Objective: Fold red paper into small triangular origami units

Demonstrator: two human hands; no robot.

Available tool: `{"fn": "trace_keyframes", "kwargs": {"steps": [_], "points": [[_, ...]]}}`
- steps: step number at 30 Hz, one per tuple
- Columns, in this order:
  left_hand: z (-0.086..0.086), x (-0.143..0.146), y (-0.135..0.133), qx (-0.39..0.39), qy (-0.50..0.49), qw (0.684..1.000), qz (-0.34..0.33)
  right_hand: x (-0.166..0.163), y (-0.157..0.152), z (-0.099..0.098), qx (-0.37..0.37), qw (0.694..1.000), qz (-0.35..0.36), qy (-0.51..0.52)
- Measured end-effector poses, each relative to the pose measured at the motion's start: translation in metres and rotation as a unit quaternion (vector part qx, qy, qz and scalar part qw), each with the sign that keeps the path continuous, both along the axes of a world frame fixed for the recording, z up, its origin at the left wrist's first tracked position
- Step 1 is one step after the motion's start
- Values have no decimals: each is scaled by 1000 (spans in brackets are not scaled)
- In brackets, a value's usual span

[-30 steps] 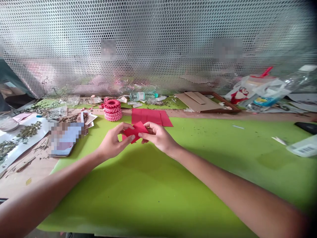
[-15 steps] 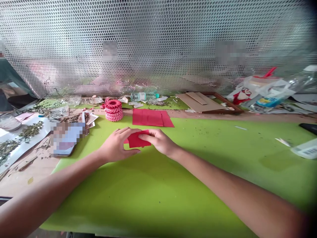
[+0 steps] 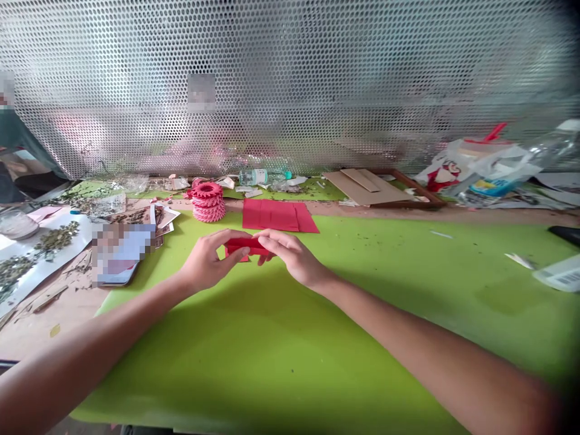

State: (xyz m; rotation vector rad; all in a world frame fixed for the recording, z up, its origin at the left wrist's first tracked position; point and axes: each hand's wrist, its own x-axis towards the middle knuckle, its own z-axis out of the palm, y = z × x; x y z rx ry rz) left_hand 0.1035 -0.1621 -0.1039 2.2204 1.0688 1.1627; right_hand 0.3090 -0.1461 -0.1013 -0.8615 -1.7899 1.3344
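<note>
Both of my hands grip one piece of red paper (image 3: pixel 242 244) above the green table mat (image 3: pixel 272 338). The paper is bent along its length, with a fold running across it. My left hand (image 3: pixel 212 257) pinches the left end, its thumb lying across the near side. My right hand (image 3: pixel 287 254) holds the right end, thumb on top and some fingers showing underneath. Beyond the hands lies a flat stack of red paper sheets (image 3: pixel 276 215). To its left stands a pile of red and pink toothed rings (image 3: pixel 208 202).
A phone (image 3: pixel 124 254) lies left of my hands, near dried plant bits (image 3: pixel 57 238). Along the back are a plastic bottle (image 3: pixel 260 176), cardboard (image 3: pixel 369 187) and a plastic bag (image 3: pixel 480 163), before a perforated metal screen (image 3: pixel 290 84). A person's sleeve shows at far left.
The red paper has tipped and bent from a flatter face into a lengthwise fold. My left thumb has come up onto it, and my left fingers have closed on its left end.
</note>
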Motion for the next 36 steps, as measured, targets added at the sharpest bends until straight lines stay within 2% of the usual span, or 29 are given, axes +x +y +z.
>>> {"fn": "trace_keyframes", "kwargs": {"steps": [5, 9, 27, 36], "points": [[-2, 0, 2, -18, -17, 999, 27, 2, -3, -4, 86, 993, -60, -47], [-3, 0, 2, -47, -22, 997, 57, 2, -3, -7, 122, 987, -88, -56], [-3, 1, 1, -63, -60, 993, 74, 2, -3, -5, 186, 974, -118, -55], [-3, -1, 3, -111, -64, 987, 102, 0, -6, -4, 194, 971, -132, -47]]}}
